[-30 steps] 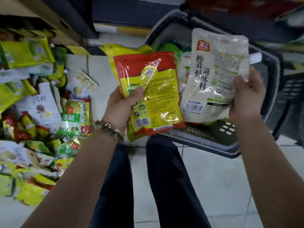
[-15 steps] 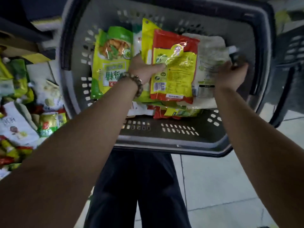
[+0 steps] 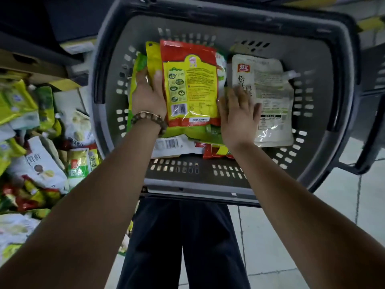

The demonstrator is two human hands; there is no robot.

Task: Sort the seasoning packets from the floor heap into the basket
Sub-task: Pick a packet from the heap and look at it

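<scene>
On the white pouch (image 3: 275,90) I read a red logo, 双汇, and black 松茸 — my right hand (image 3: 237,119) covers the rest. The red-and-yellow packet (image 3: 191,80) (barcode included) has print too small to read.

**A:** How's the light?

**B:** Dim and flat. The corner at 11 o'clock is almost black, and the floor tiles (image 3: 341,209) at 4 o'clock are the brightest patch.

**A:** Any glare?

**B:** Small white glints on the red-and-yellow packet (image 3: 191,84) and low on the white pouch (image 3: 270,97).

**A:** Is it sharp?

**B:** Print at centre reads fine. The right hand (image 3: 237,119) smears at the fingertips. The basket (image 3: 198,185) rim bows from the wide lens, and the heap (image 3: 41,163) at 9 o'clock is soft.
</scene>
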